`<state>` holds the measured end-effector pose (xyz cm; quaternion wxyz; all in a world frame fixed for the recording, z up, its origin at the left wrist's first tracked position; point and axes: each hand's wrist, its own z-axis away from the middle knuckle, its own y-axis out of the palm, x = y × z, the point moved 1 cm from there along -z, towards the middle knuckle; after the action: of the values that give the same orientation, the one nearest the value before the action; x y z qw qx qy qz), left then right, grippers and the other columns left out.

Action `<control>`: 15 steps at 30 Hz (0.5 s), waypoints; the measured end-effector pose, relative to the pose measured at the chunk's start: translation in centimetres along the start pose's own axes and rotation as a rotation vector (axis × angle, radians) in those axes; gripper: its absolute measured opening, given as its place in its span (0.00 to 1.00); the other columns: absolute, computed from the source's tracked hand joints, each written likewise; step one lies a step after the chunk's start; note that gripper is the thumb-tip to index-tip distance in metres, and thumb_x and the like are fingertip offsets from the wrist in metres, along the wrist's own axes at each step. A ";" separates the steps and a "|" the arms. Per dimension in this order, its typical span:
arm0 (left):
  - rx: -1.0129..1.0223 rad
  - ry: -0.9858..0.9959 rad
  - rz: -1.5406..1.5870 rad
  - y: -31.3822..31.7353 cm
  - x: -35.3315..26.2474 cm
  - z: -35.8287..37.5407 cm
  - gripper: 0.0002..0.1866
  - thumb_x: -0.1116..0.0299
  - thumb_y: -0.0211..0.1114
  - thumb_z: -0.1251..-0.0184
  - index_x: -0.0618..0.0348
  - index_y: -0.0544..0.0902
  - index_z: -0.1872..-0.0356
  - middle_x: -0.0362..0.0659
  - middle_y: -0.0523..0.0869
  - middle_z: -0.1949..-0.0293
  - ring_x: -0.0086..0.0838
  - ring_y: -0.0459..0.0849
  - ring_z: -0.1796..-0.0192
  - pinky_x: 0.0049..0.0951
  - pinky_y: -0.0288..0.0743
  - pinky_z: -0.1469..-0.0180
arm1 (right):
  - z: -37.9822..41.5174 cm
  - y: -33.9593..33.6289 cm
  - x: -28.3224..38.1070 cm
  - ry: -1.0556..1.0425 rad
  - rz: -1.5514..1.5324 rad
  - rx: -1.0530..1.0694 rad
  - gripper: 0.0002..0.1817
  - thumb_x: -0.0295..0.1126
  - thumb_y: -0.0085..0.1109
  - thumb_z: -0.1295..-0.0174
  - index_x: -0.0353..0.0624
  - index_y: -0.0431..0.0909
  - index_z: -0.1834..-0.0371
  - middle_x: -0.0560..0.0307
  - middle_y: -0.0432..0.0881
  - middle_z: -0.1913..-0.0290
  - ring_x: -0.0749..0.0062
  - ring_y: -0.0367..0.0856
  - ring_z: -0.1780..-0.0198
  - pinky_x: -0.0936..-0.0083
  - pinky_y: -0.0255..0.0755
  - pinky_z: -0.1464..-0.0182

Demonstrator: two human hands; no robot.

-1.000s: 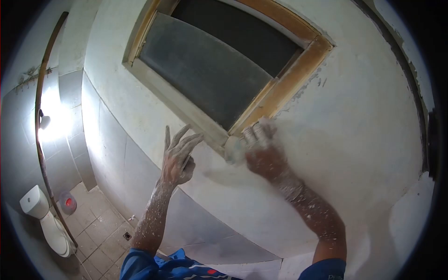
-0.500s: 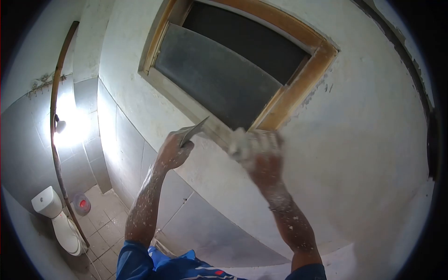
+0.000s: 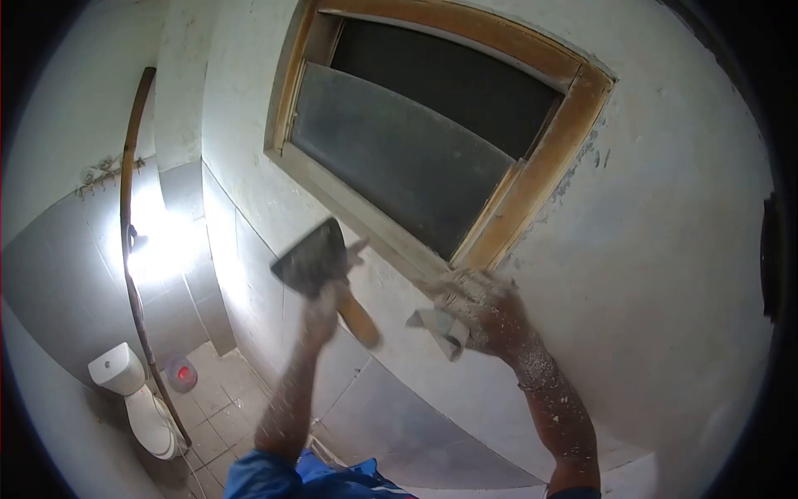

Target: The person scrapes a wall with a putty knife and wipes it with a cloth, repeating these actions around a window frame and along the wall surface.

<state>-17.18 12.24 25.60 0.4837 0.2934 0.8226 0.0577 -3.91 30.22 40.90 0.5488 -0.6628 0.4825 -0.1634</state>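
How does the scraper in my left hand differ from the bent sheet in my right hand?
The scraper has a broad dark blade and an orange-brown handle, while the sheet is pale grey with no handle showing. The scraper's blade is flat; the sheet is bent over. The scraper is blurred, whereas the sheet looks sharper. Both are held: the scraper in your left hand, the sheet in your right hand.

I wear a blue shirt (image 3: pixel 353 480) whose short sleeves (image 3: pixel 261 476) leave my forearms (image 3: pixel 560 409) bare; a whitish streak marks its front. Pale flecks spatter both forearms, thickest around my right wrist (image 3: pixel 534 366). Of my hands, the right hand (image 3: pixel 485 306) is crusted with powdery residue; the left hand (image 3: pixel 321 311) is blurred.
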 end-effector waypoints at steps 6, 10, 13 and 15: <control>-0.119 -0.121 0.431 8.4 2.1 5.3 0.29 0.50 0.45 0.26 0.60 0.61 0.34 0.43 0.68 0.38 0.31 0.62 0.34 0.37 0.54 0.31 | -1.6 0.9 0.2 0.254 -0.701 0.265 0.09 0.29 0.61 0.45 0.38 0.76 0.63 0.53 0.79 0.51 0.59 0.78 0.47 0.65 0.71 0.46; -0.023 -0.218 0.276 9.9 3.8 4.6 0.29 0.49 0.48 0.27 0.61 0.63 0.36 0.46 0.67 0.38 0.31 0.65 0.37 0.33 0.59 0.35 | -0.1 0.3 0.2 0.421 -0.801 0.272 0.17 0.33 0.61 0.41 0.41 0.69 0.52 0.49 0.81 0.58 0.60 0.81 0.53 0.67 0.73 0.51; 0.388 -0.123 -0.094 3.1 3.6 3.3 0.37 0.54 0.74 0.48 0.61 0.70 0.39 0.49 0.72 0.40 0.37 0.69 0.38 0.36 0.64 0.37 | -0.3 -1.3 0.3 0.364 -0.710 0.132 0.19 0.33 0.61 0.40 0.41 0.68 0.49 0.47 0.81 0.58 0.61 0.81 0.52 0.66 0.73 0.51; 0.327 0.011 -0.498 -2.4 -2.0 -1.2 0.39 0.69 0.81 0.62 0.58 0.75 0.41 0.50 0.74 0.39 0.41 0.69 0.35 0.40 0.65 0.36 | -0.8 -3.3 -0.3 0.362 -0.683 0.040 0.18 0.32 0.60 0.39 0.39 0.68 0.49 0.46 0.80 0.56 0.62 0.81 0.51 0.66 0.73 0.51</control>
<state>-18.48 9.46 26.81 0.4247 0.1561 0.8703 -0.1947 -3.17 29.80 44.17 0.3816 -0.7348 0.3199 -0.4606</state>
